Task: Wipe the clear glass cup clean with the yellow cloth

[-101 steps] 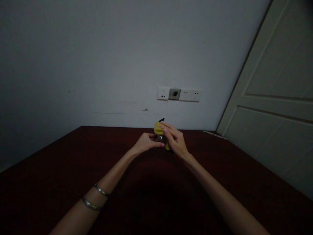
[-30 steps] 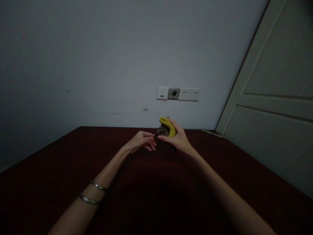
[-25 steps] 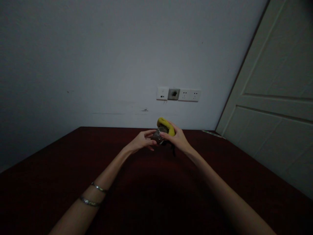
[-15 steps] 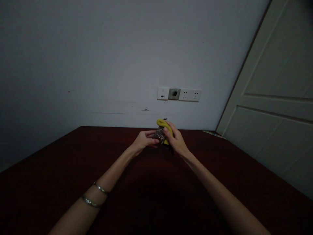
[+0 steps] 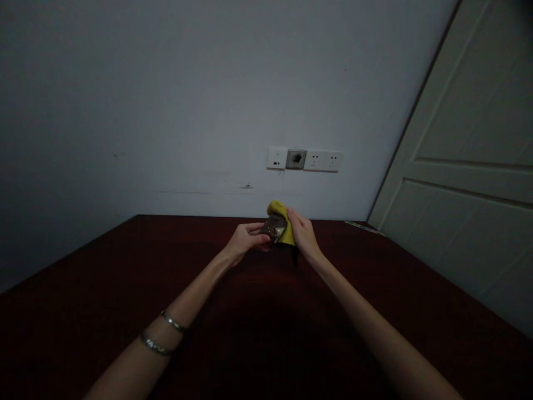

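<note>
My left hand [image 5: 245, 240] is closed on the near left side of a small, shiny, see-through brownish object [image 5: 272, 228], which looks like a glass or clear plastic piece; its exact kind is unclear. Pressed against the right side of that object is a folded yellow cloth [image 5: 288, 236], with a dark edge hanging below it. My right hand [image 5: 303, 233] grips the cloth from the right, thumb toward the top. Both hands are held together above the dark red table, near its far edge. Part of the clear object is hidden by the cloth and my fingers.
The dark red tabletop [image 5: 200, 333] runs up to a pale wall [image 5: 187, 111]. Sockets and a switch plate [image 5: 322, 161] are on the wall behind my hands. A panelled door [image 5: 470, 222] stands at the right. A thin flat strip [image 5: 364, 228] lies at the far right corner.
My right thumb has shifted up and back off the clear object onto the cloth, and the cloth has turned, showing more of the object. My left hand has hardly moved.
</note>
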`<state>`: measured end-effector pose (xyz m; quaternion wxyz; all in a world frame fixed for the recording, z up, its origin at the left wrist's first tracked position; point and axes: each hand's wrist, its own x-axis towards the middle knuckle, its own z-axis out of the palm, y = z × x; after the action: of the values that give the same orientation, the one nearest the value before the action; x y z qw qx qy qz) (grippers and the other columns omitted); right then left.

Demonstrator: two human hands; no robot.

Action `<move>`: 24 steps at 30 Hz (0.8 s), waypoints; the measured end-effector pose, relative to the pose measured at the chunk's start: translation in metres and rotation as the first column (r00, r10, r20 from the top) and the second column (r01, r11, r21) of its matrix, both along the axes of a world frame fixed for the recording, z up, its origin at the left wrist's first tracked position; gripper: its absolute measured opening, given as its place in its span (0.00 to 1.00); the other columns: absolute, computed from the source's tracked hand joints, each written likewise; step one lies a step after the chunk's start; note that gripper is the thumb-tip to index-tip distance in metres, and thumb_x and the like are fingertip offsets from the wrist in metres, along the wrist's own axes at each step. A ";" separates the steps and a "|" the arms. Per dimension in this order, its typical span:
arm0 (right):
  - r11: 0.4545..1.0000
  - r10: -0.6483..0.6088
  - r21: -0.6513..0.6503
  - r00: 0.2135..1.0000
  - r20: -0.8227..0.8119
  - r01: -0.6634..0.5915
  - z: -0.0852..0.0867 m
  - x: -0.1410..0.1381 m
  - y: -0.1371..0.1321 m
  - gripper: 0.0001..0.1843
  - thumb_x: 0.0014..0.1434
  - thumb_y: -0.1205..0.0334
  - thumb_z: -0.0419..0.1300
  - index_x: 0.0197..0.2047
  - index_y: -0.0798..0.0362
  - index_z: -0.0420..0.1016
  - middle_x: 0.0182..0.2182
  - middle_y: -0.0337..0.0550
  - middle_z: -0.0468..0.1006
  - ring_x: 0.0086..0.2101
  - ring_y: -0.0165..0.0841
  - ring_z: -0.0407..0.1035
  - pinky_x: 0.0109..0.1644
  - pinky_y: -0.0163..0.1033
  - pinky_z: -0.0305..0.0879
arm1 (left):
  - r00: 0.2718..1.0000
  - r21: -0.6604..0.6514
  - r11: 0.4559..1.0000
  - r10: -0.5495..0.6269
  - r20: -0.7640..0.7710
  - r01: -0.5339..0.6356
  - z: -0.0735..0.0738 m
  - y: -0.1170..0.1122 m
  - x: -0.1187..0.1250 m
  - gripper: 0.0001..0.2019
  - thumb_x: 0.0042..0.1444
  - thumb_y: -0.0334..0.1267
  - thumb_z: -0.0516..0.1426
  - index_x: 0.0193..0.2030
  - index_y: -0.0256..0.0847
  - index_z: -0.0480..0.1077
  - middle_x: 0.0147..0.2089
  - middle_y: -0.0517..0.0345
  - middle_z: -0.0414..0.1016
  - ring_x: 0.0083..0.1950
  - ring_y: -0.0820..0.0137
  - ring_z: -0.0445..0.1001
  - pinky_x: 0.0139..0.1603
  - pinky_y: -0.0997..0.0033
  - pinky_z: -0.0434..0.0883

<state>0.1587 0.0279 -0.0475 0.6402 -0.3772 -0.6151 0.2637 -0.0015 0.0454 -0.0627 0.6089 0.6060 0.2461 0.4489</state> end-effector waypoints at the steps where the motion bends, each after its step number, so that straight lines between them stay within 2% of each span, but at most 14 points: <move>1: 1.000 -0.018 0.009 1.000 -0.006 0.018 0.000 0.000 0.000 0.22 0.62 0.47 0.49 0.47 0.50 0.76 0.45 0.43 0.79 0.47 0.39 0.71 0.54 0.51 0.65 | 1.000 0.001 1.000 0.003 0.005 -0.003 0.001 -0.001 0.000 0.31 0.33 0.44 0.70 0.44 0.29 0.73 0.34 0.48 0.78 0.30 0.68 0.76 0.29 0.70 0.74; 3: 0.992 -0.066 0.114 0.997 0.034 0.061 -0.001 -0.001 -0.004 0.20 0.63 0.49 0.49 0.48 0.48 0.75 0.48 0.42 0.77 0.51 0.38 0.69 0.58 0.51 0.61 | 1.000 -0.009 1.000 0.025 0.002 -0.025 0.004 -0.002 0.001 0.31 0.32 0.45 0.70 0.43 0.29 0.73 0.34 0.49 0.78 0.30 0.68 0.76 0.29 0.71 0.74; 5: 0.960 -0.110 0.273 0.984 0.137 0.069 -0.001 0.000 -0.009 0.17 0.63 0.52 0.49 0.50 0.45 0.73 0.52 0.41 0.74 0.54 0.37 0.65 0.61 0.51 0.57 | 0.998 -0.018 0.998 0.056 0.005 -0.055 0.005 -0.003 0.002 0.30 0.31 0.46 0.70 0.42 0.30 0.74 0.35 0.49 0.78 0.30 0.69 0.75 0.29 0.71 0.73; 7: 0.910 -0.143 0.415 0.947 0.288 0.011 -0.001 0.001 -0.015 0.17 0.62 0.55 0.52 0.54 0.44 0.70 0.57 0.43 0.68 0.57 0.37 0.61 0.63 0.52 0.55 | 0.997 -0.029 0.997 0.073 0.017 -0.072 0.004 -0.003 0.002 0.28 0.33 0.46 0.70 0.41 0.31 0.74 0.35 0.50 0.78 0.30 0.70 0.75 0.30 0.72 0.73; 9: 0.871 -0.166 0.484 0.879 0.447 -0.082 -0.001 0.003 -0.018 0.22 0.58 0.56 0.58 0.57 0.43 0.66 0.61 0.45 0.61 0.60 0.40 0.56 0.63 0.53 0.54 | 0.995 -0.045 0.995 0.088 0.040 -0.086 0.001 -0.001 0.003 0.25 0.34 0.46 0.69 0.39 0.32 0.75 0.35 0.50 0.78 0.31 0.71 0.74 0.32 0.72 0.73; 11: 0.858 -0.182 0.493 0.811 0.557 -0.146 -0.003 0.005 -0.017 0.31 0.53 0.54 0.62 0.60 0.44 0.61 0.63 0.49 0.55 0.61 0.43 0.53 0.62 0.56 0.54 | 0.993 -0.057 0.993 0.110 0.050 -0.107 -0.001 0.000 0.004 0.24 0.35 0.47 0.69 0.35 0.31 0.75 0.33 0.50 0.78 0.30 0.71 0.74 0.33 0.72 0.72; 13: 0.862 -0.197 0.483 0.778 0.597 -0.152 -0.005 0.004 -0.015 0.39 0.50 0.53 0.65 0.63 0.45 0.55 0.63 0.52 0.53 0.62 0.46 0.50 0.62 0.58 0.54 | 0.992 -0.055 0.991 0.121 0.037 -0.119 -0.003 0.002 0.004 0.24 0.35 0.49 0.69 0.34 0.30 0.75 0.32 0.50 0.77 0.29 0.71 0.74 0.32 0.72 0.72; 16: 0.880 -0.202 0.460 0.779 0.594 -0.123 -0.009 0.004 -0.010 0.40 0.51 0.57 0.64 0.64 0.46 0.52 0.62 0.53 0.52 0.62 0.44 0.50 0.62 0.56 0.54 | 0.995 -0.059 0.993 0.097 -0.034 -0.099 -0.003 0.003 0.002 0.25 0.37 0.51 0.67 0.36 0.30 0.75 0.32 0.50 0.76 0.27 0.73 0.72 0.29 0.73 0.72; 18: 0.883 -0.196 0.456 0.797 0.571 -0.109 -0.009 0.006 -0.008 0.37 0.51 0.59 0.64 0.62 0.46 0.54 0.61 0.53 0.54 0.61 0.42 0.52 0.62 0.54 0.55 | 0.997 -0.042 0.998 0.041 -0.072 -0.044 -0.003 0.004 -0.003 0.26 0.38 0.52 0.67 0.37 0.30 0.74 0.33 0.50 0.76 0.27 0.74 0.72 0.27 0.74 0.72; 21: 0.905 -0.163 0.420 0.857 0.489 -0.067 -0.005 0.010 -0.007 0.37 0.47 0.57 0.67 0.60 0.46 0.59 0.58 0.51 0.62 0.58 0.42 0.57 0.62 0.54 0.55 | 0.984 -0.003 0.995 -0.099 -0.151 0.100 -0.004 0.009 -0.014 0.27 0.41 0.51 0.65 0.42 0.30 0.73 0.38 0.44 0.76 0.34 0.67 0.76 0.27 0.74 0.73; 24: 0.967 -0.065 0.255 0.939 0.337 -0.025 -0.001 0.013 -0.006 0.39 0.43 0.54 0.69 0.57 0.49 0.63 0.54 0.50 0.69 0.54 0.43 0.63 0.60 0.54 0.57 | 0.958 0.001 0.992 -0.125 -0.257 0.130 -0.008 0.014 -0.021 0.29 0.42 0.42 0.66 0.51 0.33 0.68 0.45 0.41 0.75 0.41 0.63 0.77 0.28 0.72 0.74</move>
<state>0.1721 0.0219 -0.0482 0.5695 -0.3379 -0.7418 0.1059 -0.0228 0.0591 -0.0704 0.5942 0.6789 0.2791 0.3287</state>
